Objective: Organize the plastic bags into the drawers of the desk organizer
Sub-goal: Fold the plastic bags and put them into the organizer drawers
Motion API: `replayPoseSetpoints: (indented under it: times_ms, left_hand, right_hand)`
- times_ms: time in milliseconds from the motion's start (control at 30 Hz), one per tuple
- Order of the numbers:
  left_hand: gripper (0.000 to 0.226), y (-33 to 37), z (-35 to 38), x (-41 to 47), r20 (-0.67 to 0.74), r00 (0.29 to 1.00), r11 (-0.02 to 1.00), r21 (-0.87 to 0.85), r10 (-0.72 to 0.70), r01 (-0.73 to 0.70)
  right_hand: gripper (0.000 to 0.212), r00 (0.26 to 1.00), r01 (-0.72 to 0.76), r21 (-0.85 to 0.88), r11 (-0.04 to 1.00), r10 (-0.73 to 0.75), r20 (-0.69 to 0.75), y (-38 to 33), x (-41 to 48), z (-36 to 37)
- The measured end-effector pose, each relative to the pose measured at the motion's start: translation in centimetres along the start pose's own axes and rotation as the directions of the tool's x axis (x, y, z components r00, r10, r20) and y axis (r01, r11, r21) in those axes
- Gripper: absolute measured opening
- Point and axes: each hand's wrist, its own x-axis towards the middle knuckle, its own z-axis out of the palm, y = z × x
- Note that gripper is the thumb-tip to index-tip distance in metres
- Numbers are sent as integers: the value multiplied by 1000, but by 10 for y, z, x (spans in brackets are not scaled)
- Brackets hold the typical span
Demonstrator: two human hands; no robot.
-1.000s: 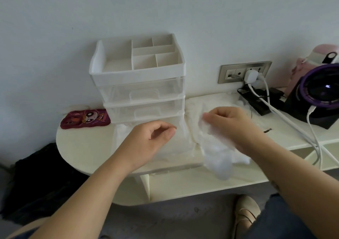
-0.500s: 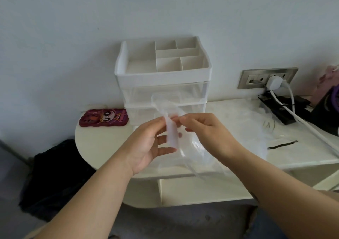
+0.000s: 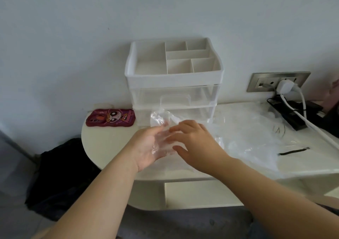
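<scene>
Hands are met before the body: a clear plastic bag [image 3: 160, 122] is carried on the upturned left hand [image 3: 146, 147], fingers loosely spread, and pressed flat by the right hand [image 3: 196, 143], fingers straight, probably for folding. At 2 o'clock, more bags [image 3: 253, 132] are heaped on the bench [image 3: 110, 143]. At 12 o'clock, the desk organizer [image 3: 174, 77] is stood within reach.

Left hand [image 3: 146, 147]: fingers smeared behind the crumpled plastic bag [image 3: 159, 119] draped over them; right hand [image 3: 196, 143] fingertips blur into the same film, so neither grip is readable, and hands and bag together hide the lowest drawer front of the desk organizer [image 3: 174, 77]. Heap of clear bags [image 3: 253, 134] on the desk: sheet edges melt into one another, number not tellable; black strip [image 3: 293, 150] beside it too small to identify. Pink object [image 3: 336, 84] and white cable [image 3: 322, 134] cut by right edge, both forearms by bottom edge.
</scene>
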Motion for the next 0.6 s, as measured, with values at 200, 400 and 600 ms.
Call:
replayPoseSetpoints:
  times_ms: [200,400,600]
  left_hand:
    - [24,-4,0,6,-171,985,999,15,-37,40]
    - [18,-5,-1,8,-258,966,986,161,4,39]
    - [44,1,-20,-9,-173,871,357,934,459,-3]
  right_hand:
    - [37,980,-66,-67,996,77,181,5,3,18]
    - [46,904,-103,-160,982,160,396,14,10,20]
    - [47,860,-146,-133,980,192,473,15,19,22]
